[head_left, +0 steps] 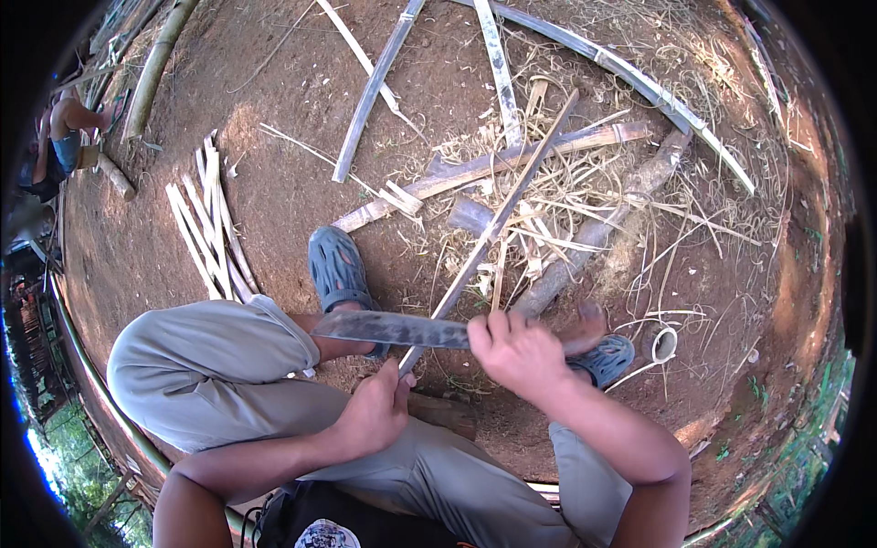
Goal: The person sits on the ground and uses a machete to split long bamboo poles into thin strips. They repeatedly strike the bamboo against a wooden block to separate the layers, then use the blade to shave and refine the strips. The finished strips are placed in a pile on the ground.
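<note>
My right hand [523, 354] is wrapped round the handle of a machete [393, 330]. Its broad, dark-stained blade points left and crosses a long, narrow bamboo strip [498, 219], just beyond my other hand. Closed around the near end of that strip is my left hand [373, 413], low over my lap. From there the strip slants away to the upper right, above a pile of shavings [557, 215]. Part of the machete's handle sticks out on the right of my fist. Whether the edge bites into the strip, I cannot tell.
Split bamboo lengths [379, 87] lie across the dirt ahead, one piece [585, 140] over a log [644, 178]. A bundle of pale strips [215, 224] rests left. My clogs [336, 265] flank the work. A bamboo ring [664, 344] lies right; another person [73, 128] sits far left.
</note>
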{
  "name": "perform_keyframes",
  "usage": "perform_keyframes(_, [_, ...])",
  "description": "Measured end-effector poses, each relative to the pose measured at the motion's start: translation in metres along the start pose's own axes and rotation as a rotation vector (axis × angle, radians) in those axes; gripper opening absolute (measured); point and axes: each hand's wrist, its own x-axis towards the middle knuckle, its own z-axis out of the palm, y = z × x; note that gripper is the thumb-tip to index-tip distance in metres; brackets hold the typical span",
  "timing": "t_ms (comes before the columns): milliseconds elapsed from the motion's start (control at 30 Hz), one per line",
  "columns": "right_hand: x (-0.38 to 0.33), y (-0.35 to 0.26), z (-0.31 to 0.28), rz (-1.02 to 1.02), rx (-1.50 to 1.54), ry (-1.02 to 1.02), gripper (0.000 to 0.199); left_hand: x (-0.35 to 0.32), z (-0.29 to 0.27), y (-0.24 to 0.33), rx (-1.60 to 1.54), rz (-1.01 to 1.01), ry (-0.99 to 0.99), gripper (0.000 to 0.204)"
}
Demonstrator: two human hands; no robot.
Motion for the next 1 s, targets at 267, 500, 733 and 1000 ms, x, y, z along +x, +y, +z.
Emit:
perform_keyframes(267, [0.015,0.046,-0.002,0.239,0.03,-0.257,0.006,-0.01,0.01,-0.01,-0.041,0.081,0.01,0.014])
perform_keyframes(500, [0.036,0.165,0.038,0.651,0.15,-0.246,0.018,-0.017,0.008,-0.008,0.012,0.035,0.01,0.02])
perform_keyframes(733, [0.05,0.09,-0.006,0.318,0.121,-0.32,0.02,-0.003,-0.003,-0.031,0.019,0.043,0.062,0.029])
perform_keyframes(1000, [0.058,0.033,0.005,0.857,1.09,0.121,0.055,-0.015,-0.008,-0.013,0.08,0.077,0.211,0.04])
